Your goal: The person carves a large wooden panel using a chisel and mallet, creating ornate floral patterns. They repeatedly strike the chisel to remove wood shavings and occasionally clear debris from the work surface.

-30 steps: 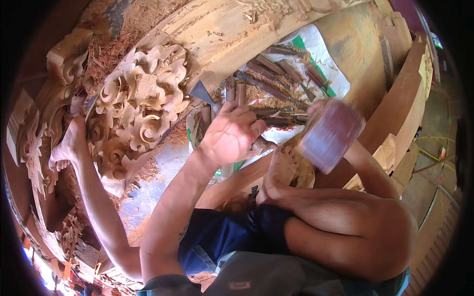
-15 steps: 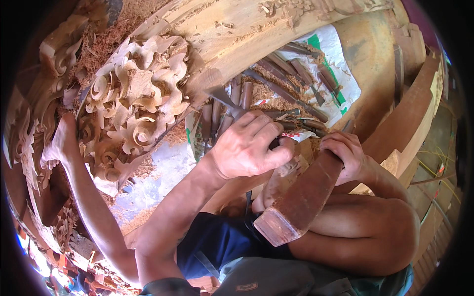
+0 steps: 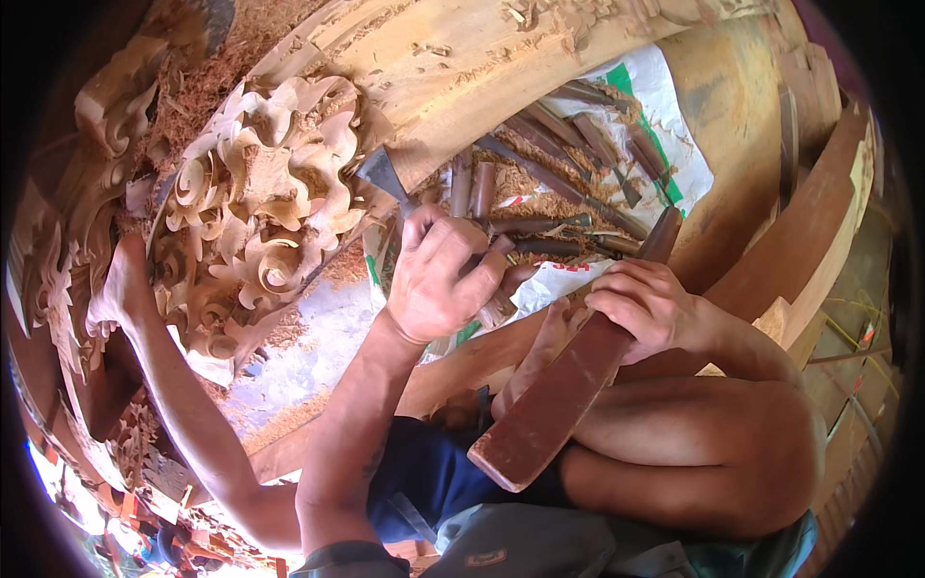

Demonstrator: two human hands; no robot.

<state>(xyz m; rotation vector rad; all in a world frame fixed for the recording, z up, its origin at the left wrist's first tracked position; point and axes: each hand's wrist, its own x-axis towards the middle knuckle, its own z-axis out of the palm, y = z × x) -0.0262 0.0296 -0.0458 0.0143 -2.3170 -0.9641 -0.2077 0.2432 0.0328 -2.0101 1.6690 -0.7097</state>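
My left hand (image 3: 438, 275) is closed around a chisel, whose wide, flared steel blade (image 3: 387, 178) points up and left. The blade's edge is at the right side of a carved wooden block (image 3: 265, 183) of scrolls and leaves; whether it touches the wood I cannot tell. In my right hand (image 3: 647, 310) is a brown wooden mallet, its long squared head (image 3: 549, 409) slanting down and left over my lap. The mallet's tapered end (image 3: 661, 236) sticks out above my fingers. A gap separates the mallet from the chisel.
Several chisels (image 3: 568, 193) lie among shavings on a white and green sheet (image 3: 679, 135) beyond my hands. A long curved beam (image 3: 453, 87) spans the far side. More carved wood (image 3: 63, 279) stands at left, where a bare foot (image 3: 120, 275) rests. Another curved plank (image 3: 800, 231) is at right.
My left hand has moved slightly left, bringing the chisel blade up and left against the carved block's side. The mallet has turned in my right hand, and its tapered end now shows.
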